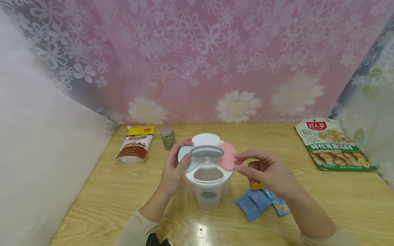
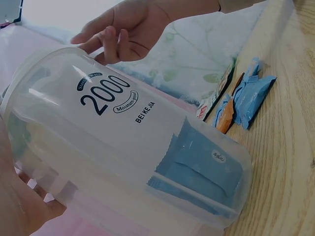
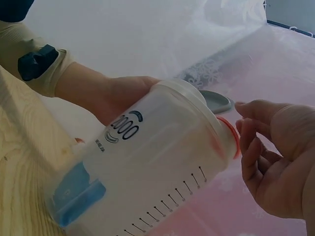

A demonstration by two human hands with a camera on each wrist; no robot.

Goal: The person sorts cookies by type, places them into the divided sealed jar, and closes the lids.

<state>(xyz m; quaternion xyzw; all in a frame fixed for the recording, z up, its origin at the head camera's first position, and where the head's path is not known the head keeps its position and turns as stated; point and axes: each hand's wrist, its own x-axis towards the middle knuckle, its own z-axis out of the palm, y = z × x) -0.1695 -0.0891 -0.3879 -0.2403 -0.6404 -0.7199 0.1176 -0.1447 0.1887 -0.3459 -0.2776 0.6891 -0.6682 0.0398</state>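
Left fingers curve, thumb set apart; right fingers loosely bent, thumb and index tips slightly apart

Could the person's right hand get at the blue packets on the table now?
Probably yes: the nearest blue packets lie beside the container, near the right hand, with nothing visible on top. Its fingers are by the pink lid, so it would likely have to move down first.
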